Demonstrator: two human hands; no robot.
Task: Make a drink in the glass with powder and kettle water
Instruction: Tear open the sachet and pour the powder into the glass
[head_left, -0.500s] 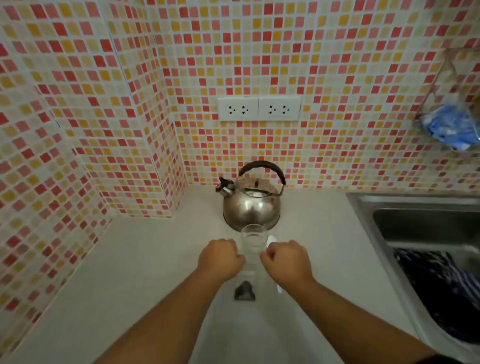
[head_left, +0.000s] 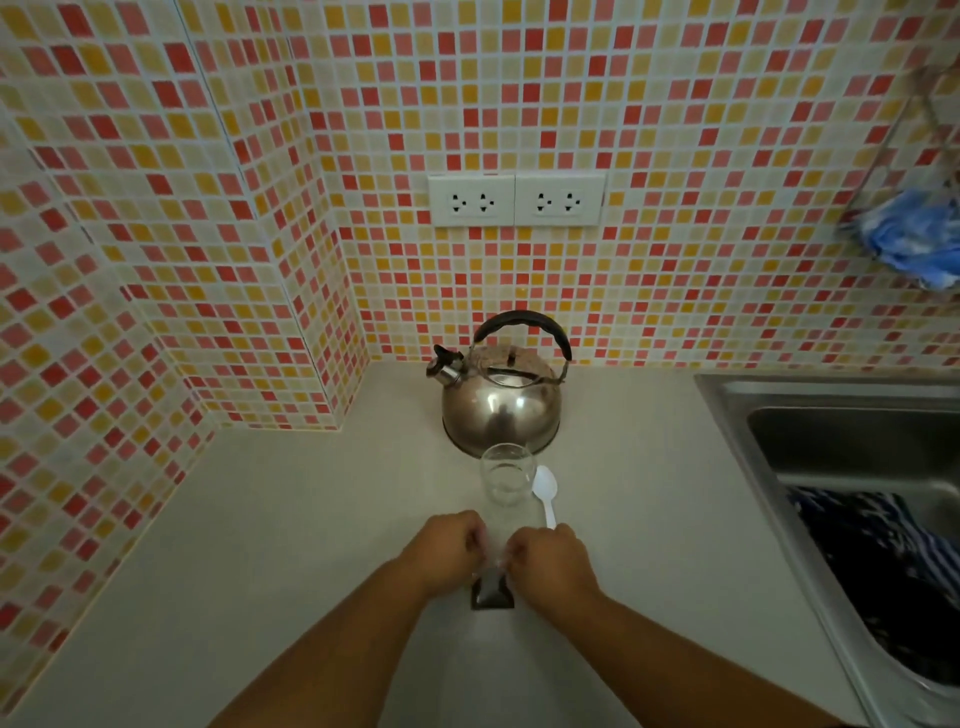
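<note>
Low in the middle of the frame, the fingers of the left hand (head_left: 451, 552) and the right hand (head_left: 551, 562) are curled in toward each other, both pinching the top edge of a small dark powder sachet (head_left: 491, 595) that hangs between them just above the pale counter (head_left: 291, 545); the fingertips themselves are hidden behind the knuckles, so whether the tear has begun cannot be told. The sachet looks light, thin and limp, best held close on either side of the tear line so the powder does not scatter. Just above the hands stands the empty glass (head_left: 507, 480), upright, clear, probably slick and easy to tip, so it should be steadied low on its wall. A white plastic spoon (head_left: 546, 493) lies just beside it on the right. Further up, at centre, the steel kettle (head_left: 502, 402) sits right behind the glass, likely heavy and perhaps hot, to be lifted by its black handle. A sink (head_left: 831, 410) with dark cloth in it fills the right edge, well apart.
</note>
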